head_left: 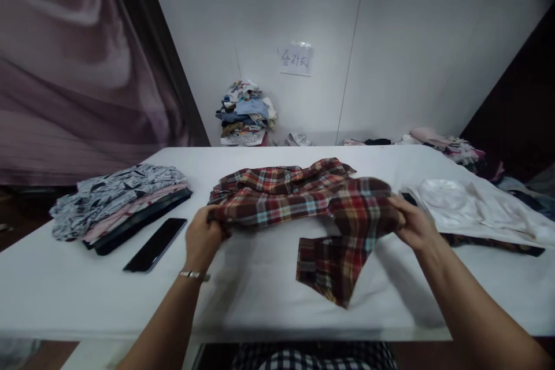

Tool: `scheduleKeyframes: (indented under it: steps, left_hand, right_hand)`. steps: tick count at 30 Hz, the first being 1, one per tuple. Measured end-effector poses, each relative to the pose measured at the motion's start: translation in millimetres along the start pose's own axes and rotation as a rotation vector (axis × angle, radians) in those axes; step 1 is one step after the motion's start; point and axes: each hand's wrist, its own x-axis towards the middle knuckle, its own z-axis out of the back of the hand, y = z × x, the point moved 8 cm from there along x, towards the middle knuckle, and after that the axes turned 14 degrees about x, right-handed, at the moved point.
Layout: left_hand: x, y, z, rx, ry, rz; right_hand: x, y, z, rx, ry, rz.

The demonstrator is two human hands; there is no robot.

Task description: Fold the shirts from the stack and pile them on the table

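A red and brown plaid shirt [277, 202] stretches across the middle of the white table, its near edge lifted off the surface. My left hand [204, 236], with a bracelet at the wrist, is closed on the shirt's left end. At the right, my right hand [411, 221] pinches the cloth near the shoulder or sleeve top; I cannot tell which. One sleeve hangs down from there toward me, its cuff spread over the table. The far part of the shirt lies bunched on the tabletop.
A stack of folded clothes [125, 196] and a black phone [156, 244] lie on the left of the white table [260, 289]. White garments [468, 208] lie at the right. Behind the table rise a clothes pile [247, 115] and a wall with a paper sign [296, 59].
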Motion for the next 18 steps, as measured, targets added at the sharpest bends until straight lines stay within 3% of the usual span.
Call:
scheduleKeyframes:
  steps: [2, 4, 7, 10, 14, 18]
  left_hand:
    - [-9, 23, 1.2, -0.037, 0.010, 0.091]
    - [-18, 30, -12.9, 0.010, 0.097, 0.050]
    - [-32, 19, -45.1, 0.117, 0.261, -0.127]
    - [-45, 3, -70.5, 0.214, 0.386, -0.251]
    - [-49, -4, -79.6, 0.279, 0.415, -0.282]
    - [-51, 0, -82.7, 0.235, 0.451, -0.281]
  right_hand:
    - [-11, -21, -4, -0.225, 0.055, -0.120]
    - [-8, -30, 0, -0.577, 0.073, -0.166]
    - [26, -14, -6, -1.146, 0.072, 0.039]
    - [76, -16, -44, -1.370, 0.146, 0.242]
    - [140, -82, -102, -1.622, 0.332, 0.148]
    - [188, -142, -128, -1.908, 0.328, 0.082]
